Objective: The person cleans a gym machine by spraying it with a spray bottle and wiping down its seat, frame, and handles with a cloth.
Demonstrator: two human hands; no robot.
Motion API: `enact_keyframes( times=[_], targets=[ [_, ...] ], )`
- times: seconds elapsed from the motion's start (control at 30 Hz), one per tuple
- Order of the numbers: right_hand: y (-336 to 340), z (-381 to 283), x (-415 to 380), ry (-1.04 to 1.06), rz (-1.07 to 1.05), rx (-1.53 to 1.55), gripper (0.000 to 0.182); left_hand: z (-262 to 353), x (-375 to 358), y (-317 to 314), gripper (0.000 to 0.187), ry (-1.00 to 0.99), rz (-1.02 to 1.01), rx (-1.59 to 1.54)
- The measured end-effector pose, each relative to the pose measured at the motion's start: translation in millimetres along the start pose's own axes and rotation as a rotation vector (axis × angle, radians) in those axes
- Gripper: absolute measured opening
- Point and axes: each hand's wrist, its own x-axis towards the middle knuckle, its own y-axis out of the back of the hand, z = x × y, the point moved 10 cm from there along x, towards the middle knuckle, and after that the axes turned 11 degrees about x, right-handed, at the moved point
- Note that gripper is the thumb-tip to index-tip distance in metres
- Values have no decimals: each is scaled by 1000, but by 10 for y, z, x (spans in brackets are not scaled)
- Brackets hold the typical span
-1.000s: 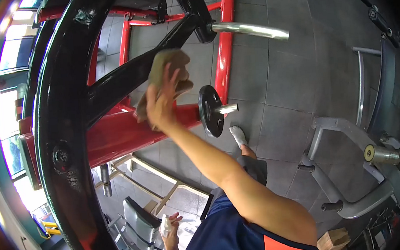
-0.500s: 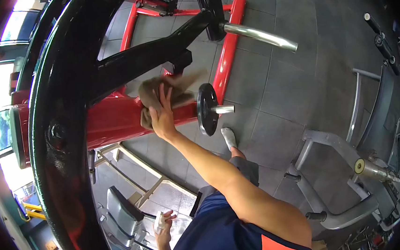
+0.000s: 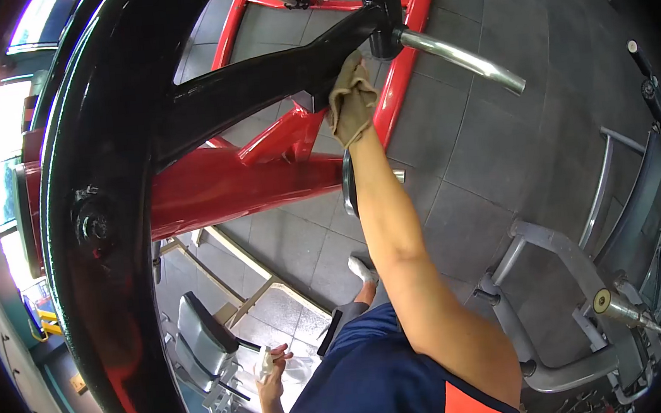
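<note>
A brown cloth (image 3: 350, 105) covers most of my right hand (image 3: 367, 135), which holds it against the black diagonal beam (image 3: 273, 75) near its upper end. The fingers are largely hidden by the cloth. Right below the wrist, a black weight plate (image 3: 348, 186) is partly hidden by my forearm. Low in the view, my left hand (image 3: 271, 382) is closed around a small white object (image 3: 264, 361), perhaps a bottle, with some fingers sticking out.
A thick red beam (image 3: 251, 185) runs below the black one. A chrome bar (image 3: 463, 60) juts out to the right. The large black curved frame (image 3: 105, 302) fills the left side. A padded seat (image 3: 201, 333) stands lower left, and a grey machine (image 3: 569, 374) at right.
My right hand and the cloth have moved up and right, from the red beam to the black beam. The view has shifted slightly. My left hand still holds the white object.
</note>
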Motion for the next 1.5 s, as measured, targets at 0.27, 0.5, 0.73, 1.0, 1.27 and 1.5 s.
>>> enact_keyframes(
  times=[0.27, 0.5, 0.73, 1.0, 1.27, 1.5],
  targets=[
    [-186, 318, -1491, 486, -258, -795, 42, 146, 146, -9, 24, -64, -39, -19],
    [-225, 1380, -2003, 702, -637, -1137, 66, 319, 198, -3, 26, -108, -27, 55],
    [1922, 1620, -1570, 32, 204, -976, 67, 225, 139, -71, 28, -69, -76, 108],
    [1292, 1334, -1553, 489, -190, -1199, 74, 206, 190, -38, 23, -23, -83, 162],
    [-1106, 1379, -2517, 659, -524, -1034, 60, 182, 70, 121, 24, -213, -103, 50],
    [-1059, 1441, -2789, -214, -444, -457, 43, 37, 57, 422, 33, -475, -83, -23]
  ],
)
